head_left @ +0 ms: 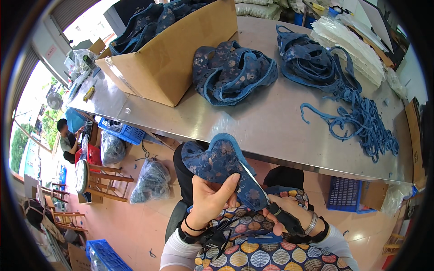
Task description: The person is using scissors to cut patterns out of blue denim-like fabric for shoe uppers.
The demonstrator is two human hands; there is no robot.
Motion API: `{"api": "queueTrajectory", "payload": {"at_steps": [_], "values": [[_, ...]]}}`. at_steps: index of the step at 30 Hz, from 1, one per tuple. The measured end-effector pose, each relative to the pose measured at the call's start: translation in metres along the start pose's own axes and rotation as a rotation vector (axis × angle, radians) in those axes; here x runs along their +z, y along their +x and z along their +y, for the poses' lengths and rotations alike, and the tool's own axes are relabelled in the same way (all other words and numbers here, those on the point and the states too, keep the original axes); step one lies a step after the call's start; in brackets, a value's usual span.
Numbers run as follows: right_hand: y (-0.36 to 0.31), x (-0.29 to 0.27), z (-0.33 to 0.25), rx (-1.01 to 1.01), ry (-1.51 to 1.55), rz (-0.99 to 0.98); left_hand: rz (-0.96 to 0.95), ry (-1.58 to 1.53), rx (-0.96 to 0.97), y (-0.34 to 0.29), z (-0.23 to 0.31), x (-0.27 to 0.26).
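- Floral dark-blue fabric piece [219, 158], edged in lighter blue binding, is held in the air over the person's lap, just off the desk's near edge, probably so that it can be turned freely.
- Left hand [211, 198]: the thumb lies on top with the other fingers beneath, pinching the cloth near its middle; this grip seems to brace it against the tool.
- Right hand [291, 211]: its fingers are curled round the black handles of scissors [275, 209], whose pale blade lies along the fabric's right side. Whether the blades are parted cannot be told.
- Leaf-print apron [271, 255] spreads below both hands, perhaps worn to shield the clothes.
- Metal desk [266, 124] stands right in front, keeping its load within reach.
- Bound floral bundle [235, 74] sits near the desk's middle, beside a cardboard box [176, 56] filled with similar pieces.
- Second blue bundle [309, 61] lies farther right, next to a tangle of narrow blue strips [368, 124], apparently grouped apart from the box.
- Clear bag [151, 180] with bluish contents rests on the floor, left of the person.
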State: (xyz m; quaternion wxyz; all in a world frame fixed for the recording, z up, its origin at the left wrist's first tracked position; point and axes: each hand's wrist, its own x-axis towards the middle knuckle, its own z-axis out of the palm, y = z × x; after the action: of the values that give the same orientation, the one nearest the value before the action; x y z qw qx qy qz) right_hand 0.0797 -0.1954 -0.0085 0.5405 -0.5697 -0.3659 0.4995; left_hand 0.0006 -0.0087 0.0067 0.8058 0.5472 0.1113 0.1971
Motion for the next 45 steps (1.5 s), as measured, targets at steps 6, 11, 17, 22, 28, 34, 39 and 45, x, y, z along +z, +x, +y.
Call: {"api": "queueTrajectory", "payload": {"at_steps": [6, 11, 17, 22, 28, 34, 39, 45], "values": [[0.003, 0.004, 0.002, 0.192, -0.232, 0.070, -0.019, -0.019, -0.017, 0.001, -0.003, -0.001], [0.006, -0.001, 0.005, 0.218, -0.055, 0.069, -0.107, 0.072, -0.085, -0.002, 0.004, 0.008], [0.009, -0.002, 0.012, 0.002, -0.152, 0.057, -0.170, 0.076, -0.086, 0.000, 0.005, 0.008], [0.011, -0.004, 0.047, -0.129, -0.290, 0.066, -0.185, 0.042, -0.091, 0.000, 0.001, 0.009], [0.012, 0.000, 0.054, -0.055, -0.108, 0.120, -0.200, 0.005, -0.111, 0.000, 0.002, 0.009], [0.012, 0.000, 0.024, 0.159, -0.005, 0.110, 0.046, -0.327, -0.075, 0.003, -0.013, 0.010], [0.011, 0.000, 0.034, 0.155, 0.132, 0.105, 0.079, -0.058, -0.039, 0.000, -0.016, 0.012], [0.012, -0.002, 0.037, -0.082, -0.233, 0.062, 0.015, -0.147, 0.061, -0.001, -0.018, 0.024]]}}
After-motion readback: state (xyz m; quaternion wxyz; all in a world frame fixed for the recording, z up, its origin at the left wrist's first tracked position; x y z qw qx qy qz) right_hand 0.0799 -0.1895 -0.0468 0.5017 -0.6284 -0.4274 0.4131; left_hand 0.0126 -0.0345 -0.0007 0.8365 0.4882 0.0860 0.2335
